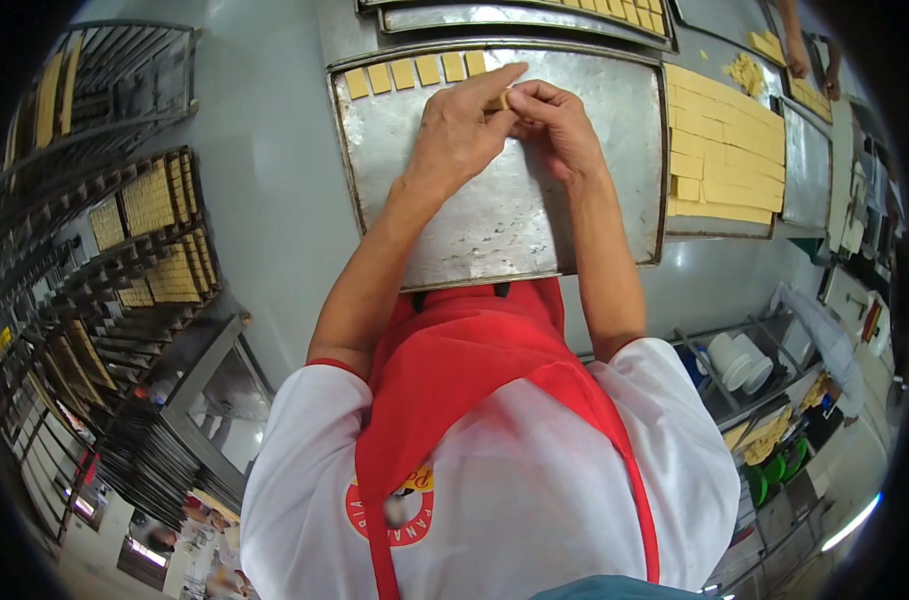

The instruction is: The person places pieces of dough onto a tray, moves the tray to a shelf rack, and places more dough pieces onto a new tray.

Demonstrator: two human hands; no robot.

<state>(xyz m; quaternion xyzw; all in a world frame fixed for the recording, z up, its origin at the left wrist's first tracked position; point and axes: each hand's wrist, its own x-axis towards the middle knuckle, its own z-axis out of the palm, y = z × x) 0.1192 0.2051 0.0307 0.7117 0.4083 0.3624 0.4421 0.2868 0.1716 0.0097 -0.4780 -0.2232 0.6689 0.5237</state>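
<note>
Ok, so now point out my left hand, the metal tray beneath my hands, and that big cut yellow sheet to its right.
Left hand [453, 132]: head view, back of the hand.
Metal tray [475, 232]: head view, bare surface.
Cut yellow sheet [730, 140]: head view, middle of its top.

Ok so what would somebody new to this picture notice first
Probably the bright red apron, near the centre. Above it, the left hand and right hand meet over a metal tray, with yellow pieces lined along its far edge. A cut yellow slab lies to the right.
</note>
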